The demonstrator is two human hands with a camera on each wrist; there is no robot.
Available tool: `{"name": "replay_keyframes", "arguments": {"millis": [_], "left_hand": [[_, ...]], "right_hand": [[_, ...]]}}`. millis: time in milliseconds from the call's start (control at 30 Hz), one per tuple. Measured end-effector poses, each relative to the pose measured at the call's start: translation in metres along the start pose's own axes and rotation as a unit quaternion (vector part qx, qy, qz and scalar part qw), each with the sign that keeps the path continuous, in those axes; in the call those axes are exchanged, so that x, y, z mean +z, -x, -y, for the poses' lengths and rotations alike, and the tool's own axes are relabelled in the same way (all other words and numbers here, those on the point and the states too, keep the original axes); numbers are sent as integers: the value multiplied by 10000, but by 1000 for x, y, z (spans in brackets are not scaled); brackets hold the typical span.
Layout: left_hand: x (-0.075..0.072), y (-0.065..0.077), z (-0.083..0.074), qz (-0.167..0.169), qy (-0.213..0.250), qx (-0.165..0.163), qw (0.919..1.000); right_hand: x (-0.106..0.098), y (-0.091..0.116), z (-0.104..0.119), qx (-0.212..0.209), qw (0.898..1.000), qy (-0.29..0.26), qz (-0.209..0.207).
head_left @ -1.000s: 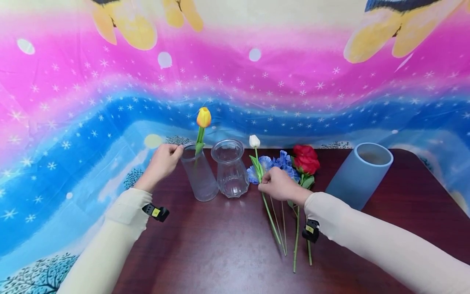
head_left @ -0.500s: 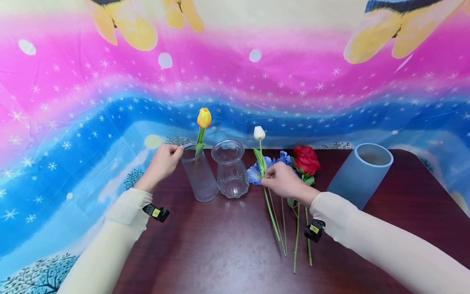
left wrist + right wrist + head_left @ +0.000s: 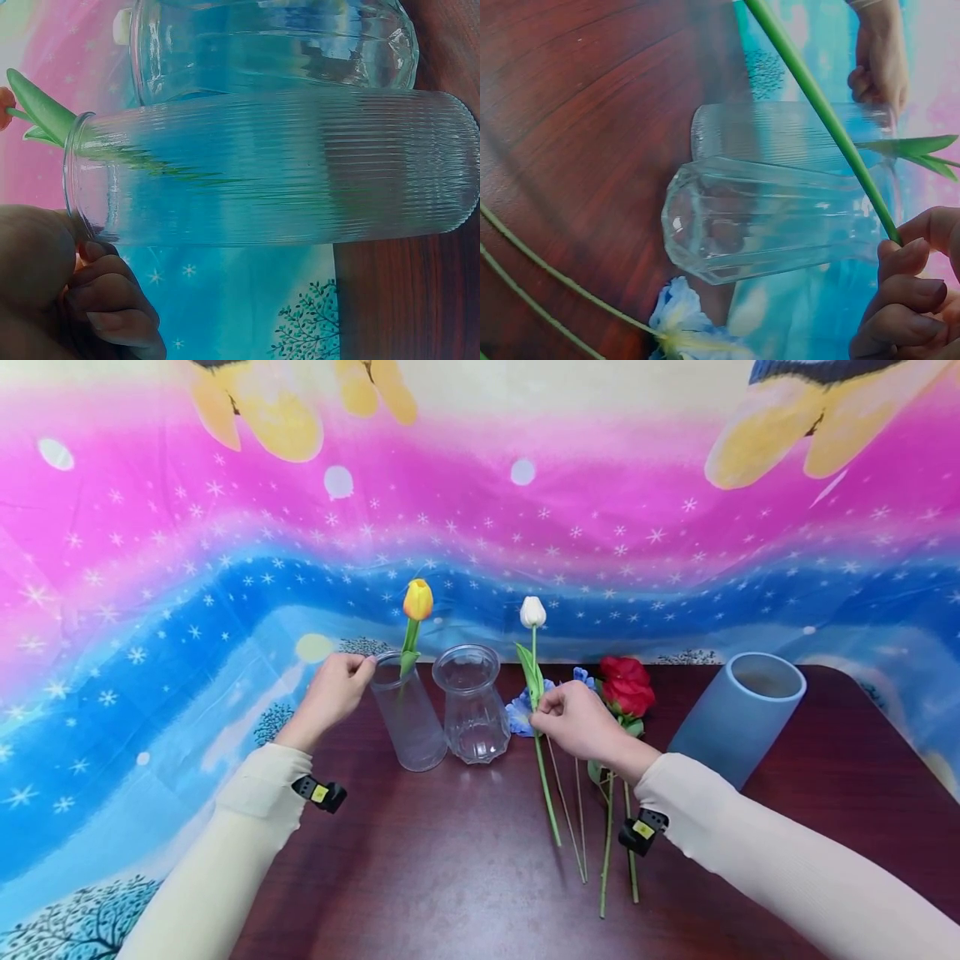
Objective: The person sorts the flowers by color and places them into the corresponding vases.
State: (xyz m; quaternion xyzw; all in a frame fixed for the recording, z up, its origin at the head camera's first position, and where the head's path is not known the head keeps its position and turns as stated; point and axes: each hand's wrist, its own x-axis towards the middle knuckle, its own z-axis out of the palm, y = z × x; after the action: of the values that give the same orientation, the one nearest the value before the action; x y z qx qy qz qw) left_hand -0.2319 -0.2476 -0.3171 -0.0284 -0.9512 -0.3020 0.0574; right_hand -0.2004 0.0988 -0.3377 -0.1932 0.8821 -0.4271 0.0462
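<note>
With thumb and fingers, my left hand (image 3: 337, 693) pinches the rim of a ribbed clear glass vase (image 3: 411, 727). A yellow-orange tulip (image 3: 417, 602) stands in that vase, its stem showing through the ribbed wall in the left wrist view. My right hand (image 3: 579, 720) pinches the green stem of a white tulip (image 3: 533, 612), held nearly upright with the bloom at the top. The stem's lower end hangs over the table. Between the hands stands a flared clear glass vase (image 3: 477, 714), close beside the ribbed one.
Blue flowers (image 3: 519, 713) and a red rose (image 3: 627, 685) lie on the dark wooden table (image 3: 450, 860), stems pointing toward me. A tall frosted blue vase (image 3: 731, 718) stands at the right. A patterned cloth (image 3: 480, 527) hangs behind the table.
My right hand has raised the white tulip; its bloom is higher and slightly further right, and its stem end has lifted and swung left. The left hand stays at the ribbed vase.
</note>
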Motion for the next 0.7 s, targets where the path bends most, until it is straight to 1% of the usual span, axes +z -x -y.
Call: {"name": "replay_keyframes", "arguments": {"millis": [167, 400, 567, 700], "left_hand": [[0, 0, -1, 12, 15, -38, 10000], [0, 0, -1, 11, 54, -24, 10000], [0, 0, -1, 7, 32, 0, 10000], [0, 0, -1, 2, 22, -10, 10000]], "right_hand": [[-2, 2, 6, -150, 9996, -132, -213], [-1, 4, 16, -185, 9976, -207, -640], [1, 7, 23, -460, 9935, -376, -976], [5, 8, 27, -729, 9881, -777, -1111]]}}
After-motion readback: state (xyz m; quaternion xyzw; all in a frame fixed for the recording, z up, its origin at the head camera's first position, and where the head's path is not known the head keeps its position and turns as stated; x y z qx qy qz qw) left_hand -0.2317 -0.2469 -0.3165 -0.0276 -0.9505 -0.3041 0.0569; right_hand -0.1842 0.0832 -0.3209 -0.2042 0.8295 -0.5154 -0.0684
